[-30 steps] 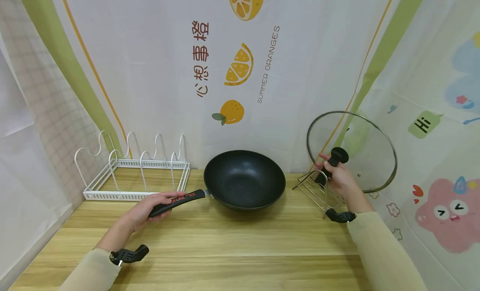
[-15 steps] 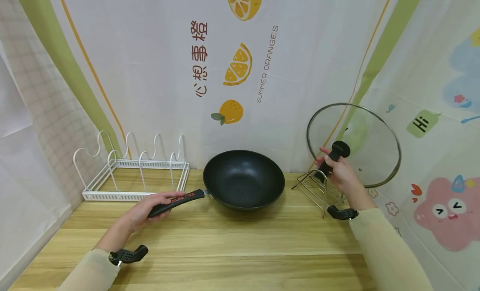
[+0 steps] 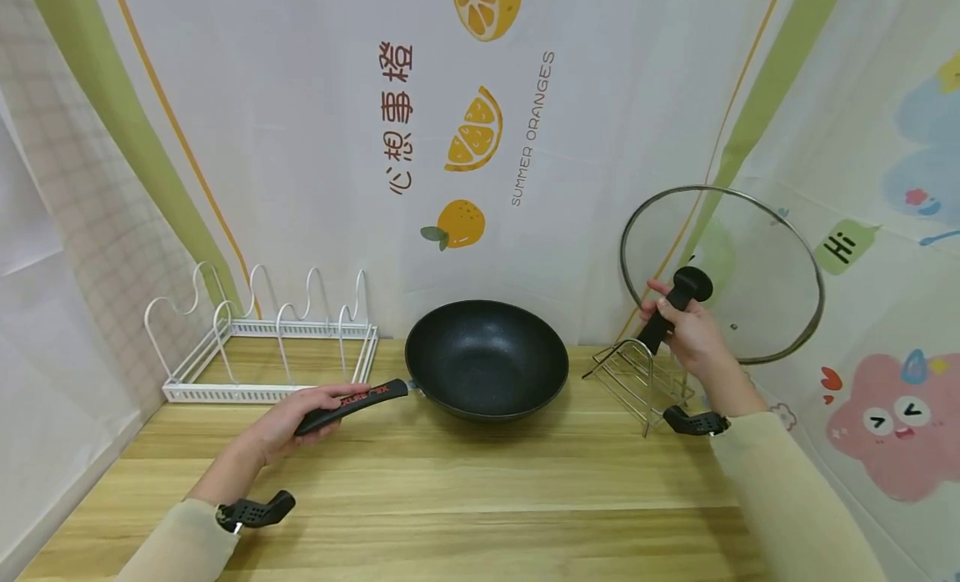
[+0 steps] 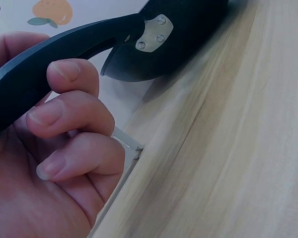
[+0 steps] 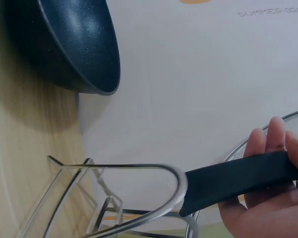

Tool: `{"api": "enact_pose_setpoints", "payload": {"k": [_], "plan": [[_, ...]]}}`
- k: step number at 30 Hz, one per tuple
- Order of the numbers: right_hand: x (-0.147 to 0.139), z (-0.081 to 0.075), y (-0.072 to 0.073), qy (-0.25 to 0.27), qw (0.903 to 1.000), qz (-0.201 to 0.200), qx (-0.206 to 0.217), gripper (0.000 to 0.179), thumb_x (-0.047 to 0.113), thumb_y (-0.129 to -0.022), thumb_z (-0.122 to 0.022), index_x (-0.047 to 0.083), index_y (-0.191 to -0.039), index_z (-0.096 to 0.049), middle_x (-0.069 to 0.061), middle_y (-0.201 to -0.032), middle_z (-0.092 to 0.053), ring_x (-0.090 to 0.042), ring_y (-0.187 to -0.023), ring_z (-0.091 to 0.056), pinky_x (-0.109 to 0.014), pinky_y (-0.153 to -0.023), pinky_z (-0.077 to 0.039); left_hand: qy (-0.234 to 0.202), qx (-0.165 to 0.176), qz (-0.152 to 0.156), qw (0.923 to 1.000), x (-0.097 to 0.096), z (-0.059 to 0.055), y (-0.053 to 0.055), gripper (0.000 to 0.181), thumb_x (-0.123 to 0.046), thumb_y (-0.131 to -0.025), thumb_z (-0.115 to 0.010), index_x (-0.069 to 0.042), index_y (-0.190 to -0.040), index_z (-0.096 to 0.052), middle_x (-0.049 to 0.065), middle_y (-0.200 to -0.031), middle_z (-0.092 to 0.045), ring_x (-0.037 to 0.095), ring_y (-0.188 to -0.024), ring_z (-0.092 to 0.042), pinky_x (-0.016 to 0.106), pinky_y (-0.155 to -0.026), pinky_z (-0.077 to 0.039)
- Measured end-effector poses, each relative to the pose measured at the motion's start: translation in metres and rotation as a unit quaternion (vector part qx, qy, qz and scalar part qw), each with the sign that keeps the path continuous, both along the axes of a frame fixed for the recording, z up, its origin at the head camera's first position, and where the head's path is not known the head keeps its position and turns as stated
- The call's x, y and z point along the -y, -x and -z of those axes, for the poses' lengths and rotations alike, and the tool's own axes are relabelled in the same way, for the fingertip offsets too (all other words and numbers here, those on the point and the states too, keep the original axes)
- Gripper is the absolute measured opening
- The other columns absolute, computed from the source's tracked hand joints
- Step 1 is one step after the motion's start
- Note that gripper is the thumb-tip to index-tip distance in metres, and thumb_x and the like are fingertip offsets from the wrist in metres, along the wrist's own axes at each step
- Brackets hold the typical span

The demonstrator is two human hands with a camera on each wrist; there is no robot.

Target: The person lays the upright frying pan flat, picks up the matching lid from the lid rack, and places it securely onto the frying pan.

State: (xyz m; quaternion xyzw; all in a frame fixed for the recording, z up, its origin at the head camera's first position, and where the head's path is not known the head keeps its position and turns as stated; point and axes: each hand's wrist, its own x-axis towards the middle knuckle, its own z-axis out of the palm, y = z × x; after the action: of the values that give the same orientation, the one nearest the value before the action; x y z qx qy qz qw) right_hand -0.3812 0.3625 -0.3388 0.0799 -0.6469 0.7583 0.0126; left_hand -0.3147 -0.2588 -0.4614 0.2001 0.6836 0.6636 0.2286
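Note:
A black wok [image 3: 486, 361] sits on the wooden table, its handle [image 3: 375, 396] pointing left. My left hand [image 3: 292, 419] grips that handle; in the left wrist view the fingers [image 4: 72, 111] curl under it. At the right, a glass lid [image 3: 765, 273] with a metal rim is held up on a slant. My right hand [image 3: 693, 332] grips the lid's black handle [image 5: 243, 181] between thumb and fingers. Just below and left of that hand stands a metal wire rack [image 3: 637, 382]. The lid handle's lower end is at the rack's hoop; whether they touch, I cannot tell.
A white rack [image 3: 262, 390] with several curved wire dividers stands at the back left. Behind everything hangs a white curtain [image 3: 315, 190] printed with oranges. Another printed curtain [image 3: 795, 332] closes off the right side, near the lid. Wooden tabletop [image 3: 480, 499] extends in front.
My right hand has raised the lid and shifted it a little to the right, up from the wire rack. The left hand and the wok stay in place.

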Motion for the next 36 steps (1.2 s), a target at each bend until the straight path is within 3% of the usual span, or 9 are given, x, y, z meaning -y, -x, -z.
{"api": "enact_pose_setpoints", "payload": {"k": [14,20,23,26,29,32,36], "plan": [[0.009,-0.019,-0.013,0.004,0.9993,-0.003,-0.038,0.040,0.024,-0.102,-0.057,0.017,-0.142,-0.054,-0.002,-0.095,-0.069,-0.015,-0.087,-0.062,-0.026,-0.083,-0.059,0.002,-0.002,0.000,1.0000,0.001,0.002,0.000,0.046,-0.019,-0.107,-0.041,-0.011,-0.151,-0.048,-0.004,-0.072,-0.056,0.006,-0.056,-0.046,0.021,-0.050,-0.032],[0.017,-0.020,-0.018,0.020,0.9986,-0.011,-0.048,0.055,0.025,-0.103,-0.056,0.011,-0.154,-0.041,-0.002,-0.089,-0.064,-0.014,-0.079,-0.058,-0.031,-0.080,-0.060,0.001,-0.001,-0.002,1.0000,0.001,0.003,0.000,0.046,-0.019,-0.106,-0.042,-0.011,-0.151,-0.049,-0.004,-0.071,-0.055,0.005,-0.056,-0.047,0.020,-0.049,-0.032],[0.021,-0.020,-0.019,0.029,0.9982,-0.006,-0.052,0.054,0.026,-0.104,-0.054,0.011,-0.154,-0.040,0.000,-0.083,-0.061,-0.013,-0.072,-0.054,-0.032,-0.075,-0.059,0.003,0.000,-0.002,1.0000,0.001,0.002,0.000,0.045,-0.020,-0.106,-0.043,-0.012,-0.151,-0.049,-0.004,-0.072,-0.056,0.006,-0.057,-0.047,0.019,-0.050,-0.034],[0.024,-0.020,-0.021,0.056,0.9970,-0.007,-0.053,0.045,0.027,-0.106,-0.049,0.016,-0.149,-0.045,0.002,-0.077,-0.056,-0.013,-0.065,-0.047,-0.029,-0.066,-0.052,0.006,0.003,-0.003,1.0000,0.000,0.001,-0.001,0.045,-0.020,-0.106,-0.043,-0.013,-0.151,-0.049,-0.004,-0.074,-0.057,0.007,-0.058,-0.047,0.018,-0.052,-0.037],[0.026,-0.022,-0.021,0.084,0.9948,-0.013,-0.056,0.039,0.027,-0.108,-0.045,0.018,-0.146,-0.047,0.002,-0.074,-0.052,-0.014,-0.063,-0.039,-0.029,-0.059,-0.039,0.008,-0.001,-0.004,1.0000,0.000,0.001,-0.001,0.045,-0.020,-0.106,-0.043,-0.013,-0.151,-0.049,-0.004,-0.074,-0.056,0.007,-0.058,-0.046,0.018,-0.052,-0.037],[0.028,-0.023,-0.022,0.100,0.9932,-0.019,-0.058,0.041,0.026,-0.109,-0.042,0.014,-0.148,-0.044,0.001,-0.073,-0.049,-0.016,-0.062,-0.032,-0.032,-0.059,-0.028,0.007,-0.005,-0.003,1.0000,0.000,0.001,0.000,0.046,-0.020,-0.107,-0.042,-0.012,-0.151,-0.048,-0.004,-0.073,-0.056,0.007,-0.057,-0.046,0.019,-0.051,-0.036],[0.031,-0.025,-0.023,0.106,0.9927,-0.027,-0.050,0.046,0.027,-0.109,-0.040,0.010,-0.151,-0.037,0.002,-0.071,-0.047,-0.017,-0.061,-0.027,-0.033,-0.060,-0.022,0.002,-0.008,0.002,1.0000,0.001,0.001,0.000,0.046,-0.019,-0.107,-0.041,-0.011,-0.152,-0.047,-0.004,-0.072,-0.055,0.006,-0.056,-0.046,0.020,-0.050,-0.034]]}}
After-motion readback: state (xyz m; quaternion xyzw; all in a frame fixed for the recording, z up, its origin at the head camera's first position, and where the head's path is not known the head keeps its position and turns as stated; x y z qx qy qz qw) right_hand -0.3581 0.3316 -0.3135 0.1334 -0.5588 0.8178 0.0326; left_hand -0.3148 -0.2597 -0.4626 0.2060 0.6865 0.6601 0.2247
